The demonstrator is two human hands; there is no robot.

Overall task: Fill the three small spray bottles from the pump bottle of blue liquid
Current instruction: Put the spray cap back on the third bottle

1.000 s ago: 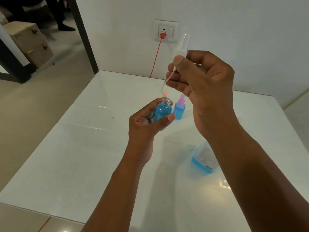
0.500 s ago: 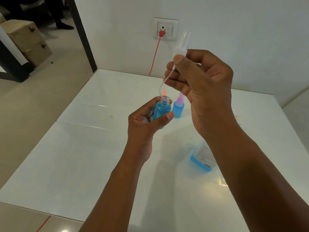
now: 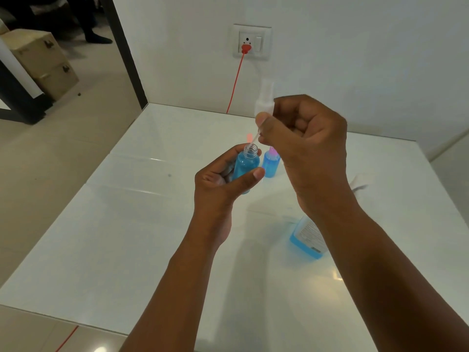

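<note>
left hand (image 3: 218, 184) grips bottle (image 3: 245, 166), right fingers (image 3: 266, 128) pinch sprayer (image 3: 265, 102); feed tube (image 3: 253, 141) straight down, then twist.

Glossy white table (image 3: 127, 250); clear smooth plastic spray bottle (image 3: 245, 165); matt cardboard boxes (image 3: 43, 62).

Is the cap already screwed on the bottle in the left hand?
No, the bottle neck is bare; the right hand holds the sprayer above it.

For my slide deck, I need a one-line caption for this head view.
Left hand holds a filled open spray bottle; right hand feeds its sprayer cap's tube in.
</note>
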